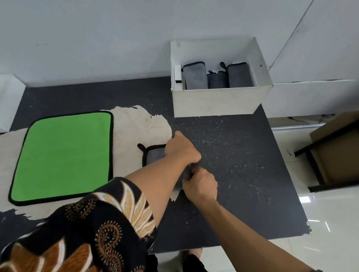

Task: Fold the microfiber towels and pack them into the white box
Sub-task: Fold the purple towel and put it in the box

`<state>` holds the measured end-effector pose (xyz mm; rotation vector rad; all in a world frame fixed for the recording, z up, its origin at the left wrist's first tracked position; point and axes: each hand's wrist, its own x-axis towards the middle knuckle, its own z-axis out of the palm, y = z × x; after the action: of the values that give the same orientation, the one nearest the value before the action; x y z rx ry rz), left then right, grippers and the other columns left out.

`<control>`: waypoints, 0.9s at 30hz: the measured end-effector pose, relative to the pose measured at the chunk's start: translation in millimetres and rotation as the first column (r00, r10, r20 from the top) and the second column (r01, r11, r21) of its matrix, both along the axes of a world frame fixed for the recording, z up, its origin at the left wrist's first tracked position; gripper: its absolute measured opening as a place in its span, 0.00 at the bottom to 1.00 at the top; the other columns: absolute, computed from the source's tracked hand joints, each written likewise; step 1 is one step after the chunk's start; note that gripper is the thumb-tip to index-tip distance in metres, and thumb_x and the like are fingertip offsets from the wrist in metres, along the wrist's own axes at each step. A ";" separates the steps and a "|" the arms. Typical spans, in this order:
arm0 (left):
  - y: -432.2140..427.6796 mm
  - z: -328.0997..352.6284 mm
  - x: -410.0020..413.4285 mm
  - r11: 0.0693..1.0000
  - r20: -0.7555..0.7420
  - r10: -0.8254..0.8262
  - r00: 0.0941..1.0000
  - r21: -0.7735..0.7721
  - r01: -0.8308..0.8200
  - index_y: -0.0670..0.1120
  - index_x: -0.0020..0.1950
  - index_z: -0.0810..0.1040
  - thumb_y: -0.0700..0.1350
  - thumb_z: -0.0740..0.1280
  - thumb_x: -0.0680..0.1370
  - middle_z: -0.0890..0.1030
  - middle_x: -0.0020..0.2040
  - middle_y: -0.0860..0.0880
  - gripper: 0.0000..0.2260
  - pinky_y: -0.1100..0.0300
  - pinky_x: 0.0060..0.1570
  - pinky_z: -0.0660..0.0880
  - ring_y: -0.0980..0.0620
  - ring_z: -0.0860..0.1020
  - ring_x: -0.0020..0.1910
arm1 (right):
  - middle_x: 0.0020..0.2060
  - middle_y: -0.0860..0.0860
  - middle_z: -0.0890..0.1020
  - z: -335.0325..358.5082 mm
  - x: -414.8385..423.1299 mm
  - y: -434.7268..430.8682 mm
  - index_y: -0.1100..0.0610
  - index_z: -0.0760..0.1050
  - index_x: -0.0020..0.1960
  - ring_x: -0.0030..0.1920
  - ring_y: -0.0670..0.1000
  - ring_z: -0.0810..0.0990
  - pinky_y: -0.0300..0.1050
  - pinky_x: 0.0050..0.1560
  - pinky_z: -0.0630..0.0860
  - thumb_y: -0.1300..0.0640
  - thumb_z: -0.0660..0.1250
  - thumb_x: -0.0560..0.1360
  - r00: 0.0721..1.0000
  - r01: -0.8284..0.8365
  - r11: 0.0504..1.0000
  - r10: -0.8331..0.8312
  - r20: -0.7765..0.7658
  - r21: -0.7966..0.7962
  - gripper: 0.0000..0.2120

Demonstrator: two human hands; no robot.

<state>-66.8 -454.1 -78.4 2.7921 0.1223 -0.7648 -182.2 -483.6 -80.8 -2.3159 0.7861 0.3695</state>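
Standing by the desk [240, 174], I see the person part-way through folding a grey towel [154, 156] near the desk's middle. The left hand [181, 148] is curled down over the towel's far right edge, and the right hand [199, 185] has its fingers closed on the cloth at the near right edge. A green towel [63, 156] lies flat toward the left edge, not yet folded. The white box [220, 101] sits at the far right corner with several folded grey towels [195, 77] standing inside (there looks to be room for more). To fold well, I'd say both hands should draw the edge across together, line up the black trim, then press the crease flat before lifting.
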 end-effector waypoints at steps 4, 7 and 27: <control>-3.6 -5.3 4.4 1.000 0.021 0.008 1.000 -0.003 -0.008 0.44 0.63 0.61 0.47 0.76 0.63 0.77 0.47 0.47 0.35 0.59 0.24 0.59 0.45 0.78 0.53 | 0.50 0.55 0.82 6.2 -0.4 0.7 0.55 0.76 0.57 0.51 0.58 0.82 0.47 0.48 0.75 0.53 0.63 0.76 0.999 -0.025 1.000 0.025 0.029 -0.007 0.11; 5.0 1.9 11.7 0.995 0.005 0.084 0.996 -0.050 -0.084 0.44 0.66 0.60 0.46 0.73 0.66 0.74 0.41 0.48 0.34 0.59 0.26 0.65 0.45 0.79 0.50 | 0.47 0.54 0.81 13.1 -0.1 2.2 0.56 0.75 0.53 0.47 0.57 0.81 0.48 0.46 0.77 0.56 0.63 0.74 0.994 -0.056 0.998 0.058 0.095 -0.031 0.08; 129.6 14.3 26.4 0.913 -0.110 0.211 0.971 -0.333 -0.236 0.37 0.54 0.77 0.45 0.69 0.77 0.81 0.51 0.40 0.12 0.47 0.48 0.82 0.41 0.81 0.49 | 0.38 0.53 0.79 22.8 -11.5 71.9 0.57 0.79 0.44 0.37 0.54 0.78 0.47 0.36 0.77 0.60 0.74 0.67 0.751 -0.477 0.791 0.594 0.290 -0.383 0.07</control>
<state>-40.5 -324.5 -64.1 2.3702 0.2868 -0.7484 -193.7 -411.8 -57.9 -2.7474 -0.0684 0.0104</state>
